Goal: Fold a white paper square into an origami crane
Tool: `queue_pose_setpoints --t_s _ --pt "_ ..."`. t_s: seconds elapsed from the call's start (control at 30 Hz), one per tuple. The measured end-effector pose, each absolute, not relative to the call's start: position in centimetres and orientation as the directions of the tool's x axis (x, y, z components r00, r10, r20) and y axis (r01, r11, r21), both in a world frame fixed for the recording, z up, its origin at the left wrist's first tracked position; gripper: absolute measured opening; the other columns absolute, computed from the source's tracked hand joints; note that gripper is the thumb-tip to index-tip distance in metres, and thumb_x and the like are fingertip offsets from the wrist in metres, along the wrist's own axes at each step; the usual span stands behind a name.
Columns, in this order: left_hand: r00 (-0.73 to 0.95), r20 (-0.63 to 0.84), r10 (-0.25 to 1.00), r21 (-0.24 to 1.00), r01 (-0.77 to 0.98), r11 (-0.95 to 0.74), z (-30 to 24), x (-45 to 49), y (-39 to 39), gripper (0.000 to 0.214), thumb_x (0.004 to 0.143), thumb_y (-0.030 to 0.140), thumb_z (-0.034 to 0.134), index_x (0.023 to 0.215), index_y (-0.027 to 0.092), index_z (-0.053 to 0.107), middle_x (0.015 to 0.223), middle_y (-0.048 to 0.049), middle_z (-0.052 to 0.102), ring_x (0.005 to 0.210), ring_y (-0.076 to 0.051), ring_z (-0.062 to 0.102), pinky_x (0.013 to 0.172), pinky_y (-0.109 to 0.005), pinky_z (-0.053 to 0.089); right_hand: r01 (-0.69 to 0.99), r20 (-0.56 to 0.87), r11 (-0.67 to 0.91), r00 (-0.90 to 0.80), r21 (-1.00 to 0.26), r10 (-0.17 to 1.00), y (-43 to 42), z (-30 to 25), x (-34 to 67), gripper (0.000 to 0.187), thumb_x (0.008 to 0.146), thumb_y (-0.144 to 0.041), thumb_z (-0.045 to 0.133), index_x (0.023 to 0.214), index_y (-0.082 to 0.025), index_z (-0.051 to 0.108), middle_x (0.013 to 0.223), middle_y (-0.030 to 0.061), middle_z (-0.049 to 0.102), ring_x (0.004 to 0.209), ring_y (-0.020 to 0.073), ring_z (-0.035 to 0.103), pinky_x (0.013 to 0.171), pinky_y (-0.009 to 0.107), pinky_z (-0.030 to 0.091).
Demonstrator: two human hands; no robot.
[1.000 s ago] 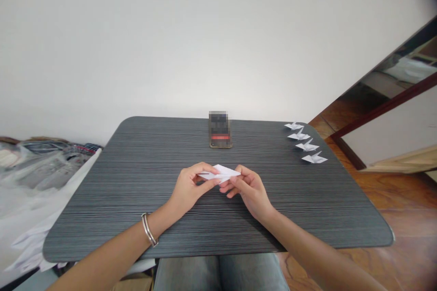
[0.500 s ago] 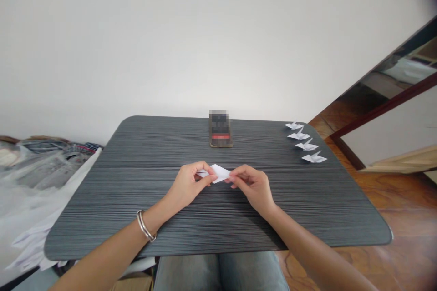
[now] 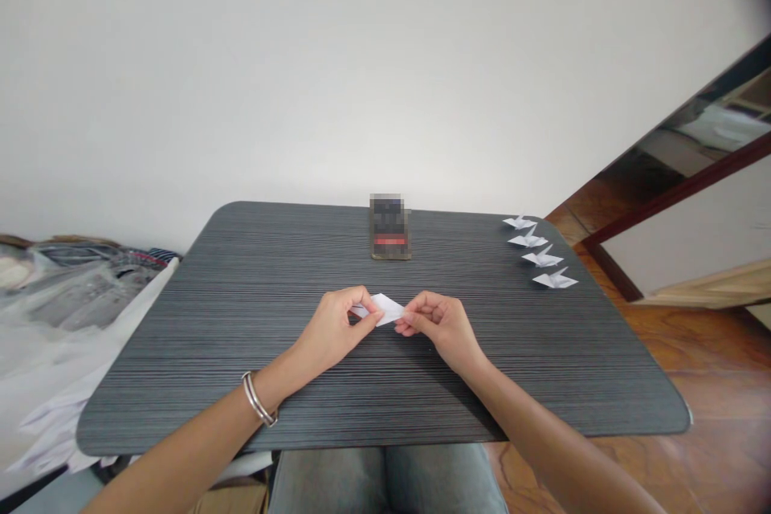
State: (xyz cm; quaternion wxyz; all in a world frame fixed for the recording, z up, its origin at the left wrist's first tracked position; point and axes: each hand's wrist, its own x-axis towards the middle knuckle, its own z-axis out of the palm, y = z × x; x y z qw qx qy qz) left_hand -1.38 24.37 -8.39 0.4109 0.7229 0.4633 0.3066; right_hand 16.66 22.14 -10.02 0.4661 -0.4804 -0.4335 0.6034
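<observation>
A small white folded paper [image 3: 389, 310], diamond-shaped on its visible side, is held between my hands over the middle of the dark table. My left hand [image 3: 344, 323] pinches its left part between thumb and fingers. At the right tip, the thumb and index finger of my right hand [image 3: 439, 327] are closed on the paper, with the other fingers curled beneath. Part of the paper is hidden behind my fingers.
Several white paper cranes [image 3: 543, 259] stand in a row at the right of the dark striped table [image 3: 253, 273]. A blurred-out phone-like object [image 3: 390, 245] is at the back middle. Plastic-wrapped items [image 3: 78, 297] lie left of the table.
My right thumb and fingers have shifted slightly at the paper's right tip. The paper stays pinched between both hands in nearly the same place.
</observation>
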Motion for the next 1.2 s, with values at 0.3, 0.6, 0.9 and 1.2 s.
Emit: queue_pose_setpoints --t_s 0.3,0.6,0.9,1.2 --pt "0.369 0.037 0.929 0.877 0.433 -0.207 -8.03 -1.31 24.36 0.011 0.073 0.021 0.058 0.063 0.015 0.059 0.066 -0.001 0.065 0.058 -0.011 0.056 0.056 -0.021 0.043 -0.188 -0.211 -0.234 -0.136 -0.954 0.968 22.16 -10.36 16.74 0.023 0.063 -0.031 0.075 0.064 -0.015 0.058 0.06 0.0019 0.07 0.057 0.0138 0.068 0.054 0.022 0.055" --pt "0.374 0.047 0.926 0.868 0.444 -0.223 -8.03 -1.36 24.48 0.012 0.073 0.021 0.058 0.063 0.015 0.058 0.064 -0.0008 0.064 0.057 -0.011 0.056 0.055 -0.021 0.043 -0.162 -0.268 -0.303 -0.206 -0.939 0.941 22.41 -10.63 17.28 0.023 0.066 -0.032 0.073 0.074 -0.015 0.059 0.066 0.0029 0.072 0.058 0.0126 0.068 0.056 0.021 0.055" --pt "0.376 0.045 0.926 0.858 0.459 -0.229 -7.95 -1.22 24.52 0.011 0.073 0.02 0.057 0.063 0.014 0.058 0.065 -0.001 0.064 0.058 -0.011 0.057 0.057 -0.021 0.045 -0.173 -0.297 -0.333 -0.206 -0.927 0.933 22.43 -10.57 17.17 0.023 0.066 -0.033 0.072 0.066 -0.013 0.062 0.061 0.0032 0.071 0.05 0.0101 0.065 0.049 0.017 0.052" --pt "0.371 0.032 0.928 0.877 0.435 -0.204 -8.12 -1.32 24.35 0.011 0.072 0.02 0.057 0.063 0.014 0.057 0.065 -0.0004 0.064 0.057 -0.01 0.056 0.056 -0.02 0.045 -0.195 -0.266 -0.304 -0.2 -0.932 0.943 22.1 -10.26 16.82 0.022 0.067 -0.033 0.072 0.065 -0.013 0.062 0.059 0.0032 0.07 0.048 0.0106 0.064 0.047 0.018 0.052"
